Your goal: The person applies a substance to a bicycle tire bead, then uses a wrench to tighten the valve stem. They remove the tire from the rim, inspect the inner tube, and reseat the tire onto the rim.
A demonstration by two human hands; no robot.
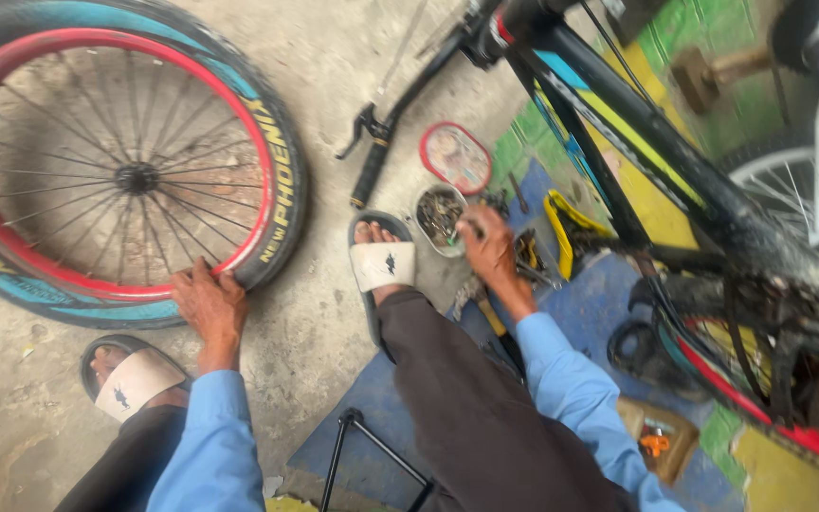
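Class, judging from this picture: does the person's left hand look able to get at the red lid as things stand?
Probably not without shifting: the left hand rests on the wheel, and the raised leg lies between it and the red lid.

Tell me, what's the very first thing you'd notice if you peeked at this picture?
Probably the big bicycle wheel with its red rim and blue-striped tyre, lying on the concrete floor at the left, with the left hand resting on its lower edge. Next, the black bicycle frame slanting across the upper right. Between them, the right hand reaches at a small round tin of metal bits.
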